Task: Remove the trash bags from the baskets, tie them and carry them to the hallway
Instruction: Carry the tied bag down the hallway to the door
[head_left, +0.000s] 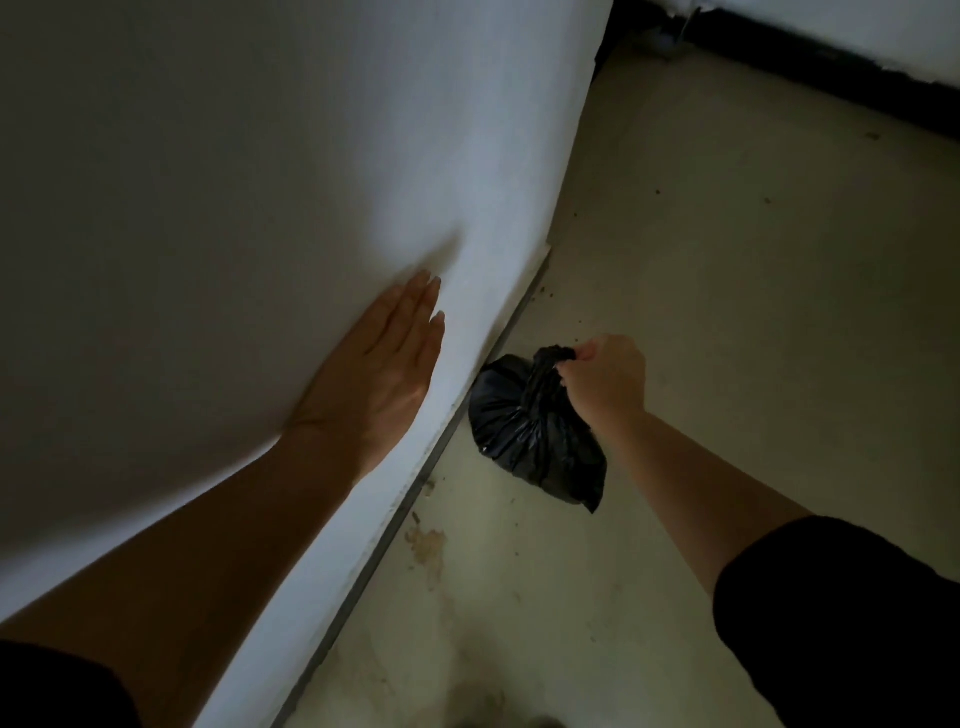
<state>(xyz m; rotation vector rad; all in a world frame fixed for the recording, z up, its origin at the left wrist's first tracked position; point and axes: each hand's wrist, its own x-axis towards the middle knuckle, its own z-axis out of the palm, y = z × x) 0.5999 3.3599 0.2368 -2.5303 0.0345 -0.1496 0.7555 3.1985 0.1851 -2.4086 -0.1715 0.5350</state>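
One black trash bag (530, 431) is held by its gathered neck in the right hand (605, 382), the fingers being clamped round the twisted plastic. The bag is seen low at the foot of the white wall (260, 156), over the stained floor (727, 312); whether it touches the floor cannot be told. The left hand (374, 374) is laid flat on the wall, fingers straight and together.

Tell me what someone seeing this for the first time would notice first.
The black trash bag, right of centre, stands out against the pale floor; the right hand grips its gathered neck. To its left, the left hand lies flat, fingers straight, against the big white wall that fills the left half of the view.
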